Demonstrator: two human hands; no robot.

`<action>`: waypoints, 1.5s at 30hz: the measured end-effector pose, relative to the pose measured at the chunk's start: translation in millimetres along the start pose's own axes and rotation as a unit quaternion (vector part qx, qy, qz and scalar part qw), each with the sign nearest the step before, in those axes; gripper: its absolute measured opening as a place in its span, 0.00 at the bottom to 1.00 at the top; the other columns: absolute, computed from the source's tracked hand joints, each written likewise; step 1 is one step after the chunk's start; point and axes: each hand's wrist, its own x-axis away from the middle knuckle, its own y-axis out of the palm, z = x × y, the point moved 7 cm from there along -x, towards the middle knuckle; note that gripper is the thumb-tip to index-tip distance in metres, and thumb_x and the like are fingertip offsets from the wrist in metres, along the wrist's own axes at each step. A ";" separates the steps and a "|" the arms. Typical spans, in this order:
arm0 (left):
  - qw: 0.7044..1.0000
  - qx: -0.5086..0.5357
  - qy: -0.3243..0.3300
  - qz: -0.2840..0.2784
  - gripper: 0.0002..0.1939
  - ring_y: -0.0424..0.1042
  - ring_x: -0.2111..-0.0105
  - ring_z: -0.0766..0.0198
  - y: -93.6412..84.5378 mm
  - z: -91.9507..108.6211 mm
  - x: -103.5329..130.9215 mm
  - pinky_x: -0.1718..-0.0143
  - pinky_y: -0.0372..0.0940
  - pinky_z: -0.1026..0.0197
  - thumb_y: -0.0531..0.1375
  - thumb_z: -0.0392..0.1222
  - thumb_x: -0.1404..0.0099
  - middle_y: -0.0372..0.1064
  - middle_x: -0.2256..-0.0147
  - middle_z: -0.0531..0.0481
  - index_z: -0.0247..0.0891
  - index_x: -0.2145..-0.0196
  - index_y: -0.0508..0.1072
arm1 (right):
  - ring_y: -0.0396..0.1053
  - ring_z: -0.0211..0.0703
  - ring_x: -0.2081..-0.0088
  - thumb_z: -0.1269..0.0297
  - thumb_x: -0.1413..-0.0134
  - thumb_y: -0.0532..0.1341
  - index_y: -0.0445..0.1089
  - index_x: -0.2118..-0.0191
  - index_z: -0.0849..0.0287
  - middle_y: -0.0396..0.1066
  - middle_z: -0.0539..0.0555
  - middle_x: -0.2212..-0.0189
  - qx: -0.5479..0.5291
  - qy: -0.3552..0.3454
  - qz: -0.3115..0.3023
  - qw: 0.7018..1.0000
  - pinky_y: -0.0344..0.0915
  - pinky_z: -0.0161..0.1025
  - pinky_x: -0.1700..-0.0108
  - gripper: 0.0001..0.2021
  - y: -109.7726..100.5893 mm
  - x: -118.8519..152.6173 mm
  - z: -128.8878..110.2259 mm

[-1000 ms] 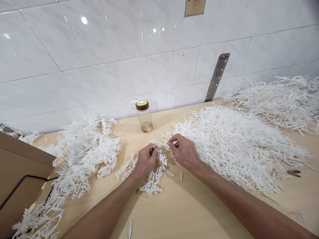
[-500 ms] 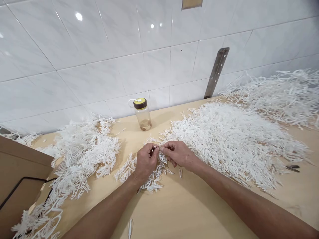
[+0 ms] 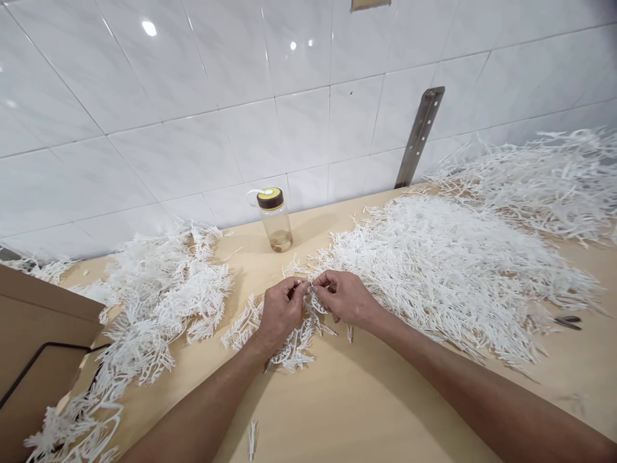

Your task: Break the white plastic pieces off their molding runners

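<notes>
My left hand [image 3: 284, 305] is closed in a pinch, thumb against forefinger, on a small white branched plastic sprig. Close to its fingertips, my right hand [image 3: 344, 297] also pinches, at the same white piece; the exact part it grips is too small to make out. Beneath and around both hands lies a small heap of white branched sprigs [image 3: 296, 350]. One loose sprig [image 3: 349, 333] rests just under my right hand, and another [image 3: 252, 440] lies nearer the table's front.
A large pile of white sprigs [image 3: 453, 270] spreads to the right, with more strands [image 3: 544, 180] behind. Another heap [image 3: 164, 289] lies left, beside a cardboard box [image 3: 43, 334]. A bottle [image 3: 276, 222] stands near the tiled wall. A dark metal tool [image 3: 569, 323] sits far right.
My right fingertips have moved slightly right, away from the left ones, and its lower fingers have curled in. Otherwise the view has only shifted a little.
</notes>
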 end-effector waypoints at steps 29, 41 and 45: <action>0.993 -0.118 -0.012 -0.021 0.14 0.56 0.78 0.68 2.7 5.1 1.2 0.75 0.52 0.64 0.55 0.44 0.35 0.56 0.80 0.57 0.39 0.77 0.62 | 0.63 0.37 0.74 0.70 0.45 0.57 0.67 0.71 0.58 0.68 0.48 0.76 0.179 -0.126 0.084 0.972 0.58 0.34 0.70 0.05 -3.7 7.3 -22.2; 0.984 -0.167 0.044 -0.044 0.13 0.56 0.76 0.66 7.3 9.3 1.2 0.73 0.51 0.62 0.51 0.38 0.34 0.57 0.77 0.55 0.40 0.76 0.56 | 0.65 0.39 0.70 0.77 0.41 0.55 0.66 0.67 0.61 0.69 0.53 0.70 0.339 -0.195 0.070 0.918 0.58 0.35 0.69 0.07 11.3 13.4 -34.1; 0.990 -0.121 -0.029 -0.071 0.14 0.55 0.76 0.66 8.4 -0.5 -4.0 0.73 0.51 0.63 0.53 0.42 0.34 0.56 0.78 0.56 0.40 0.77 0.55 | 0.64 0.41 0.71 0.81 0.44 0.53 0.65 0.66 0.61 0.67 0.56 0.68 0.443 -0.235 0.075 0.862 0.56 0.36 0.73 0.09 23.3 13.1 -38.8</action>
